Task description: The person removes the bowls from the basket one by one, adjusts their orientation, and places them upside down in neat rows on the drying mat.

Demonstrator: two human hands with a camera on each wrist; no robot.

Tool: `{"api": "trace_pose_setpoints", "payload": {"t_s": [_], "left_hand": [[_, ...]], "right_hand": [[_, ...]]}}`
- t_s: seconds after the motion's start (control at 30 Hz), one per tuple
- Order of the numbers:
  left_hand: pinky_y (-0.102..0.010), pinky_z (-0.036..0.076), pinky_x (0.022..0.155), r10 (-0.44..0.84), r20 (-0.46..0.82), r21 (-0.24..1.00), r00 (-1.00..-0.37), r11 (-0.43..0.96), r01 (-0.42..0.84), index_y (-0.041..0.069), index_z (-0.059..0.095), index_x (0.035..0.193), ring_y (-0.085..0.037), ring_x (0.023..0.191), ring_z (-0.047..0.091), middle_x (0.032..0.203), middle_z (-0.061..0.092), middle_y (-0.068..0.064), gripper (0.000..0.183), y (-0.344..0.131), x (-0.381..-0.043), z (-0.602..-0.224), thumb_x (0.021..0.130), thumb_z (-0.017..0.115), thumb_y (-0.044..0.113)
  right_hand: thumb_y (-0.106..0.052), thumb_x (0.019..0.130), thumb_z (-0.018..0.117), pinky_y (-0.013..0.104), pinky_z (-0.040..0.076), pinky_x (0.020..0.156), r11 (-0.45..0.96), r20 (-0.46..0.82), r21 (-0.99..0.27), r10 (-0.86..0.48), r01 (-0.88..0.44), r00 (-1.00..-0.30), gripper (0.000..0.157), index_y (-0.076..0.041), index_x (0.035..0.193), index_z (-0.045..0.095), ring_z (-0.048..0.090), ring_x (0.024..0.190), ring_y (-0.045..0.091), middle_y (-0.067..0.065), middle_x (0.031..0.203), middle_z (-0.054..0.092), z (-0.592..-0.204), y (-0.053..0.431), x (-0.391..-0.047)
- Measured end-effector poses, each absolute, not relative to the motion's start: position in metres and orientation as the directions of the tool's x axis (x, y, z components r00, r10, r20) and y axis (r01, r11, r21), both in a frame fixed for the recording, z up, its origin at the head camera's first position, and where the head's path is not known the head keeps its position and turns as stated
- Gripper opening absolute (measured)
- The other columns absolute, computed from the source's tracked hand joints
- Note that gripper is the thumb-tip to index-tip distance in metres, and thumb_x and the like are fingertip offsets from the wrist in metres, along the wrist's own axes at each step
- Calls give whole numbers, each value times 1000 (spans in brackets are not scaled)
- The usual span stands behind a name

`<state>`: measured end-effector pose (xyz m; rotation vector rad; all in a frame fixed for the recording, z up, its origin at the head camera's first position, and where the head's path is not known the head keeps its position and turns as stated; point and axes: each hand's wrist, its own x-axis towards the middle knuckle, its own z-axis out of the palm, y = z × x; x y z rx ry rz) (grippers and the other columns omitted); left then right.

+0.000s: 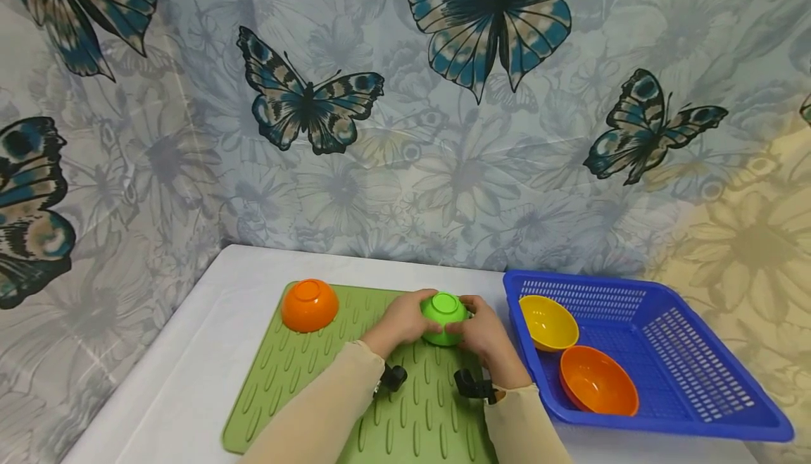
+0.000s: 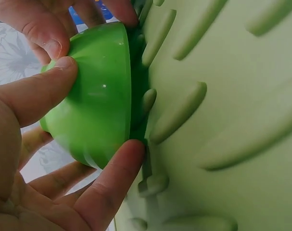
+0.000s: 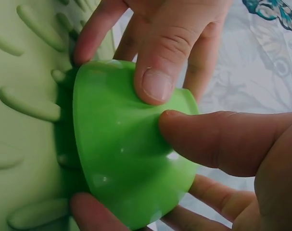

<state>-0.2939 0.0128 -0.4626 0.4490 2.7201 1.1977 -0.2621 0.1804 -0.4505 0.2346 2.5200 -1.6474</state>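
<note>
Upside down at the right part of the green ridged mat, a small bright green bowl is gripped from both sides. My left hand holds its left side, and my right hand holds its right. In the left wrist view the two thumbs meet on the wall of the green bowl, while fingers curve around its far side. The right wrist view shows the rim of the green bowl close to the mat's ridges; whether it touches them is hard to tell.
An orange bowl stands upside down at the mat's back left corner. To the right is a blue plastic basket with a yellow bowl and another orange bowl inside. A white cloth covers the table; a butterfly-print curtain hangs behind.
</note>
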Motion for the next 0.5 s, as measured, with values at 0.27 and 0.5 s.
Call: {"api": "trace_pose_setpoints", "payload": {"t_s": [0.27,0.5], "left_hand": [[-44,44,99,334,10,717,-942,655,240,17,57,143,-29,123,54,135,60,-7,72,18,-297,-465,78,87,25],[-42,45,98,345,29,692,-938,671,268,14,58,141,-29,120,55,131,61,-8,71,20,-294,-463,77,87,24]], "right_hand": [[6,84,71,43,58,66,415,-169,-889,92,191,-981,68,1,145,42,54,112,45,27,150,37,-453,180,-262],[7,81,72,41,58,64,446,-146,-876,116,183,-982,71,4,145,42,57,106,43,29,145,41,-455,179,-259]]}}
